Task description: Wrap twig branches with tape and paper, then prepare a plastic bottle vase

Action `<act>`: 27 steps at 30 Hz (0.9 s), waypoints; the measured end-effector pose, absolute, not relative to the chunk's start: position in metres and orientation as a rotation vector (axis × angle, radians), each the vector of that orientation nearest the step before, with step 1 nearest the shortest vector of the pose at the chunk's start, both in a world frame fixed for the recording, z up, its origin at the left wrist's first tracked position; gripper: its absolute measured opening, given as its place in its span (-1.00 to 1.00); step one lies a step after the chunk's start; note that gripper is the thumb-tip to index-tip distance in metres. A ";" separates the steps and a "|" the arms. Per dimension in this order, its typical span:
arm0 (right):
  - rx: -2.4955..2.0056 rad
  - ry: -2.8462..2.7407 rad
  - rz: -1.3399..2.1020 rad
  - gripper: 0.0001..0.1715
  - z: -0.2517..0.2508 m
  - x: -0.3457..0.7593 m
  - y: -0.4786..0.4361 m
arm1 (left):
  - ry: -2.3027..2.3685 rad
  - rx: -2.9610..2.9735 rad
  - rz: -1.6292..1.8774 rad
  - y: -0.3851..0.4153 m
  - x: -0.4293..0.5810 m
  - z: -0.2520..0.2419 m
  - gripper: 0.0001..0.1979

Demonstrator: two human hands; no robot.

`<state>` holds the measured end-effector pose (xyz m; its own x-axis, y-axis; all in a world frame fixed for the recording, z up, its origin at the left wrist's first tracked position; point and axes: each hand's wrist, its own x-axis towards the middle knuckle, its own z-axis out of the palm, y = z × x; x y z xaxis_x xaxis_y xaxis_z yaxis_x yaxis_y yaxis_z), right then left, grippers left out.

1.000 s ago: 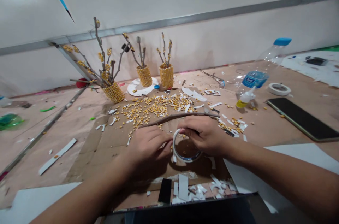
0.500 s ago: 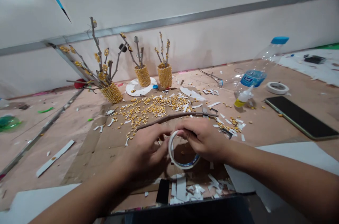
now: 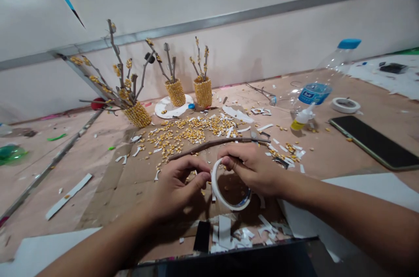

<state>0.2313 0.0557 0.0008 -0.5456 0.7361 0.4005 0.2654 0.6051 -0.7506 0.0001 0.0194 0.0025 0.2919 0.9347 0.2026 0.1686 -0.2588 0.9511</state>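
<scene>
My right hand (image 3: 252,165) grips a roll of white tape (image 3: 218,192) by its upper right rim and holds it tilted above the cardboard. Close to the roll's left edge is my left hand (image 3: 180,185), thumb and index fingertips brought together in a pinch. Whether a tape end lies between those tips is too small to tell. Just beyond both hands a long thin stick (image 3: 216,142) lies across the cardboard (image 3: 111,185). Loose corn kernels (image 3: 193,130) are scattered behind it.
Three corn-covered pots with twigs, a left one (image 3: 137,115), a middle one (image 3: 176,93) and a right one (image 3: 203,93), stand at the back. To the right are a plastic bottle (image 3: 314,93), glue bottle (image 3: 303,117), second tape roll (image 3: 346,105) and phone (image 3: 376,141). Paper scraps (image 3: 225,231) lie in front.
The tape roll has turned and shifted slightly right with my right hand. My left thumb has come away from the roll's side, and a gap now shows between the left palm and roll.
</scene>
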 end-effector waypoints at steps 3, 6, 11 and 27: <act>-0.794 -2.117 0.862 -0.68 0.000 0.232 0.055 | 0.959 1.765 1.023 0.021 -0.005 -0.001 -0.88; -0.772 -2.121 0.910 -0.67 -0.001 0.231 0.055 | 0.889 1.891 1.036 0.024 -0.007 0.000 -0.85; -0.730 -2.146 1.025 -0.60 -0.001 0.229 0.055 | 0.749 2.063 1.089 0.025 -0.004 0.004 -0.85; -0.591 -2.140 1.324 -0.66 -0.006 0.224 0.049 | 0.562 1.971 1.044 0.017 0.003 -0.008 -0.84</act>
